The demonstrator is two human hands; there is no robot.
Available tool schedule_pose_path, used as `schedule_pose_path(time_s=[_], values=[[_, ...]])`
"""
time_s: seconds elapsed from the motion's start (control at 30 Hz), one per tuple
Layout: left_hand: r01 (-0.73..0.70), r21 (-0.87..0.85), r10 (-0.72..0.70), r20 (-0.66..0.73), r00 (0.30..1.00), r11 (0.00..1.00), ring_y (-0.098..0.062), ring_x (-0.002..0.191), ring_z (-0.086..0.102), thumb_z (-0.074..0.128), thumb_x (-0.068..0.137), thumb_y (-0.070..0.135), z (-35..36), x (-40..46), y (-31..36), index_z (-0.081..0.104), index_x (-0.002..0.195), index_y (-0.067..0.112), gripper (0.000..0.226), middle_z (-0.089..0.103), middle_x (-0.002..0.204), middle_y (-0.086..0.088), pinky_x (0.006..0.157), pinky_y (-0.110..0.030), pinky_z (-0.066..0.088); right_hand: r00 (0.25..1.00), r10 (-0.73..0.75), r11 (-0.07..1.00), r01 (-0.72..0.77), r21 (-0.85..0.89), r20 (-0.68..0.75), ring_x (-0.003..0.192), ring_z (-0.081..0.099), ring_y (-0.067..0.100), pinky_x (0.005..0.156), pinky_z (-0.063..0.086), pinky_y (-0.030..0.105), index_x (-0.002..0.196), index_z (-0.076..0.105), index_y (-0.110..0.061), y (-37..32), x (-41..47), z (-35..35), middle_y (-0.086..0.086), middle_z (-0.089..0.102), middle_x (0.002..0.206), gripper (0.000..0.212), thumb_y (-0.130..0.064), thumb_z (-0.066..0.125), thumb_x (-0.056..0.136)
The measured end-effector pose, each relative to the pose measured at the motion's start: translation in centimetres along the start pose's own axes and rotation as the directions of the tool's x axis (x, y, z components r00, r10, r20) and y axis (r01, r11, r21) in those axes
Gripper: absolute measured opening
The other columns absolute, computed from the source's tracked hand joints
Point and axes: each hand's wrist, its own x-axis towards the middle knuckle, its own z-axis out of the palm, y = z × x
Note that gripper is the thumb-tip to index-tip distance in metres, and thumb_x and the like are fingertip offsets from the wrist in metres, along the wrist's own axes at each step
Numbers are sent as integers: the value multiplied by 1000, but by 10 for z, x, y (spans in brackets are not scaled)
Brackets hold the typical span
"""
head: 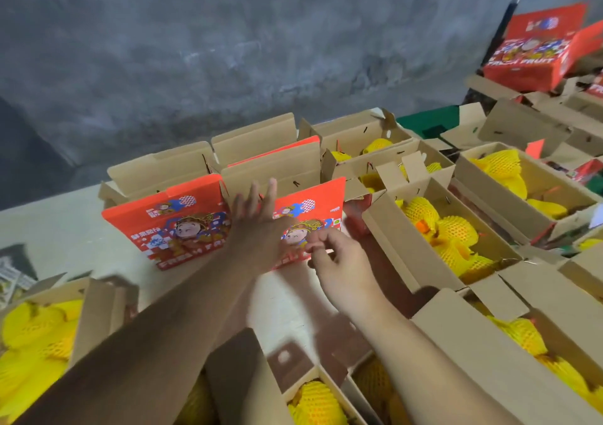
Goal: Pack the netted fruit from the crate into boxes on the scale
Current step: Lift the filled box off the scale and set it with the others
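Note:
My left hand (257,219) reaches forward with straight, spread fingers against the red printed lid of an open cardboard box (313,209) in the middle. My right hand (339,261) hovers just right of it, fingers loosely curled and holding nothing I can see. A second red-lidded box (169,222) stands to the left. Fruit in yellow foam netting (440,228) fills an open box to the right. More netted fruit (316,405) lies in the box nearest me. No scale or crate is identifiable.
Several open cardboard boxes crowd the white table (49,225): netted fruit at bottom left (32,343) and along the right (505,170). Empty boxes (254,144) stand at the back by a grey wall. A closed red box (528,49) sits far right.

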Motion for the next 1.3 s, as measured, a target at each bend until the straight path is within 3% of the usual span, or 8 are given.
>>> schedule_pose_path(time_s=[0.17,0.4,0.6,0.7,0.83,0.97,1.13,1.3], values=[[60,118,-73,117,990,991,-35,141,37,62,94,39,17,5,-22,55,143,47,50,32,160,-8,113,-44,33,996,51,999,-51,-3,73,61,53,-3,61,37,20,89,65,-38,15,0,2,-18,66,79,28,-12,56,97],[106,-161,-99,53,994,981,-27,107,65,59,97,9,21,-2,-22,76,113,30,32,71,110,-3,85,-39,54,976,151,988,-145,-46,157,54,49,-1,59,39,23,102,56,-44,10,5,-2,-8,67,99,33,-12,56,95],[1,-420,0,2,1000,908,-17,86,66,63,99,13,19,-52,-33,61,88,32,22,66,93,1,74,-42,55,991,96,951,-63,-303,95,141,38,22,114,35,32,158,23,-33,10,-7,5,5,24,160,77,-21,62,94],[-16,-441,-9,-55,998,897,-5,83,68,58,103,39,30,-86,-38,45,91,39,18,67,96,11,68,-31,61,991,32,639,78,-765,128,154,2,33,126,7,46,159,16,-41,16,-11,-3,7,2,167,81,-38,61,92],[-8,-532,-27,-57,998,846,5,89,62,67,96,47,49,-120,-38,54,108,48,18,65,97,26,78,-29,56,971,8,490,203,-848,238,154,4,37,125,-10,50,138,44,-30,22,-17,-11,11,27,156,47,-20,48,92],[70,-534,-101,-29,995,842,6,105,65,70,93,56,65,-127,-43,66,120,41,31,73,109,25,106,-39,44,934,99,543,238,-805,343,154,26,28,128,5,41,139,44,-20,28,-22,-4,9,48,150,44,-21,49,96],[395,-158,-312,385,869,905,-22,160,8,-1,92,78,69,-109,-34,29,158,43,81,18,172,4,125,-61,-2,919,143,518,245,-819,366,158,14,27,129,2,43,156,24,-15,40,-17,6,11,24,169,66,-21,51,97],[506,-33,-419,513,749,862,-48,152,-26,0,68,102,74,-104,-16,-5,163,41,113,-25,170,-7,115,-74,-13,813,337,601,202,-773,475,160,-1,30,127,12,44,159,18,-20,46,-11,6,11,-8,172,74,-40,51,96]])
